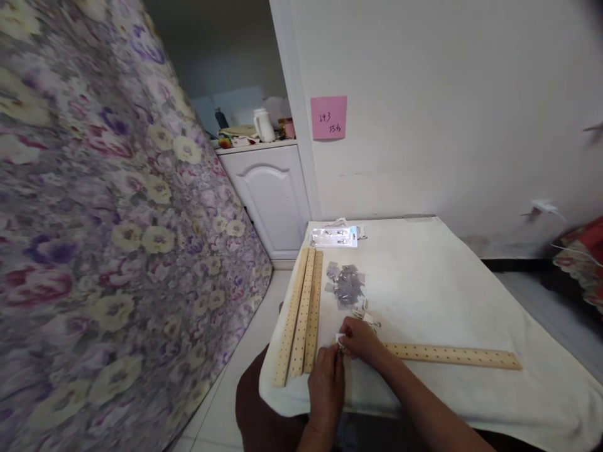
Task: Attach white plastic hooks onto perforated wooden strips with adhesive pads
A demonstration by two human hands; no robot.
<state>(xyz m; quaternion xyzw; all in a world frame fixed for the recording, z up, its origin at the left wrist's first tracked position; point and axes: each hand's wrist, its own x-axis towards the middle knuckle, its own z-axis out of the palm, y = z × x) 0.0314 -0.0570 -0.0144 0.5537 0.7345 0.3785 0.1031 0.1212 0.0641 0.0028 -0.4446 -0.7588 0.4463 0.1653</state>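
The right hand (360, 339) is pinching a small white piece (338, 337), the left hand's (326, 375) grip being indeterminable, and the pale perforated wooden strip (452, 355) toward three o'clock is warranting steadying.

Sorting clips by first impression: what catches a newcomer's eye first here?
The floral fabric filling the left likely strikes first. Next comes the pink note on the white wall. Below, the left hand and right hand meet at a small white piece near three perforated wooden strips.
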